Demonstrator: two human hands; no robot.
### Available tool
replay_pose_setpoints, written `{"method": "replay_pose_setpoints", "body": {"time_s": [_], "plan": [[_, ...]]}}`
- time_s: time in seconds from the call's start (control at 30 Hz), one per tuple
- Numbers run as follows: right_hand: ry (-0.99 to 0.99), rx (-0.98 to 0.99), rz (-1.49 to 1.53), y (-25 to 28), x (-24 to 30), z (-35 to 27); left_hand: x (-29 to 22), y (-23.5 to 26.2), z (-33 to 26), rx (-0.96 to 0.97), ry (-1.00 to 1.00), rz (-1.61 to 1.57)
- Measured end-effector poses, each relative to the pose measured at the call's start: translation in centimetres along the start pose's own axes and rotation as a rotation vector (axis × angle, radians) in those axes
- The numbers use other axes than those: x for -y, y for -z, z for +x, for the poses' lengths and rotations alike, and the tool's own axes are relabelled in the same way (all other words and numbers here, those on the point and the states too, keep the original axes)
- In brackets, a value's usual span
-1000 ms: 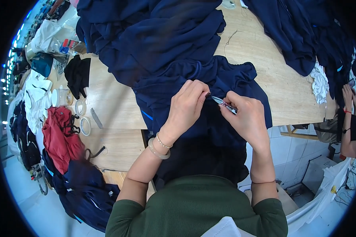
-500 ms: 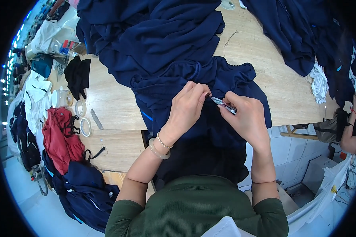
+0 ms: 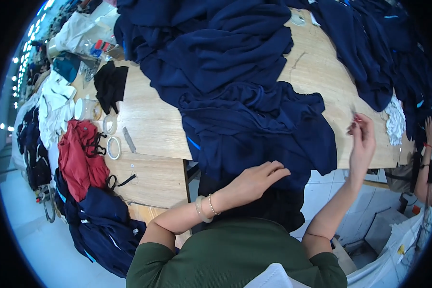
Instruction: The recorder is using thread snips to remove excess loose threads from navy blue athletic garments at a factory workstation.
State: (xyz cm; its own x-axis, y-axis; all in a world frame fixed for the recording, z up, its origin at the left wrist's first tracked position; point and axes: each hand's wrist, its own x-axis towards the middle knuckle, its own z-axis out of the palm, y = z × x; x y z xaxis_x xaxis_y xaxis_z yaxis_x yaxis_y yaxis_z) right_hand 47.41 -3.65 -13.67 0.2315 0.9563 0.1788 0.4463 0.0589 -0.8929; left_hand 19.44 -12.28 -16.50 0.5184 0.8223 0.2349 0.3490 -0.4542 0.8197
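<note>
Left hand (image 3: 259,182): released, fingers loosely extended over the near edge of the navy garment (image 3: 269,125); contact uncertain. Right hand (image 3: 362,137): fingers curled above the desk (image 3: 156,120), a blurred object at the tips; cannot tell whether grasped. Garment lies crumpled on the desk, beyond the left hand and left of the right. A navy heap (image 3: 206,48) abuts its far side, obstructing that direction. Right: more navy cloth (image 3: 365,62), white bundle (image 3: 395,122), a co-worker's hand (image 3: 430,130). Left: grey strip (image 3: 129,140), black cloth (image 3: 111,85), red garment (image 3: 81,153).
</note>
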Motion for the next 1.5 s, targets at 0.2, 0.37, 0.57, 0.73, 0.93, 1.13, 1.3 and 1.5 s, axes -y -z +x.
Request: {"method": "replay_pose_setpoints", "body": {"time_s": [0.2, 0.37, 0.57, 0.73, 0.93, 1.13, 1.3, 1.5], "plan": [[0.029, -0.235, -0.192, 1.5, -1.7, 0.2, 1.1, 5.8, -1.2, -0.231, 0.114, 0.130], [-0.066, 0.066, -0.002, -0.9, -0.5, 0.2, 5.2, 12.8, -1.9, -0.872, 0.358, 0.353], [0.113, 0.412, 0.002, -10.2, 6.7, -0.4, 6.8, 17.8, 0.4, -0.535, 0.195, 0.607], [0.439, 0.495, -0.140, -16.5, 8.0, -2.5, 7.7, 17.4, 1.5, -0.281, 0.226, 0.710], [0.432, 0.649, -0.396, -18.1, 7.3, -4.0, 9.5, 17.7, 0.3, -0.346, 0.182, 0.691], [0.429, 0.875, -0.409, -17.7, 7.5, -4.6, 10.1, 17.5, -0.4, -0.477, 0.086, 0.675], [0.461, 1.015, -0.368, -17.2, 7.3, -4.5, 8.7, 17.0, -0.8, -0.626, 0.270, 0.464], [0.451, 1.126, -0.248, -17.5, 6.4, -5.2, 5.8, 16.9, -0.4, -0.913, 0.522, 0.025]]}}
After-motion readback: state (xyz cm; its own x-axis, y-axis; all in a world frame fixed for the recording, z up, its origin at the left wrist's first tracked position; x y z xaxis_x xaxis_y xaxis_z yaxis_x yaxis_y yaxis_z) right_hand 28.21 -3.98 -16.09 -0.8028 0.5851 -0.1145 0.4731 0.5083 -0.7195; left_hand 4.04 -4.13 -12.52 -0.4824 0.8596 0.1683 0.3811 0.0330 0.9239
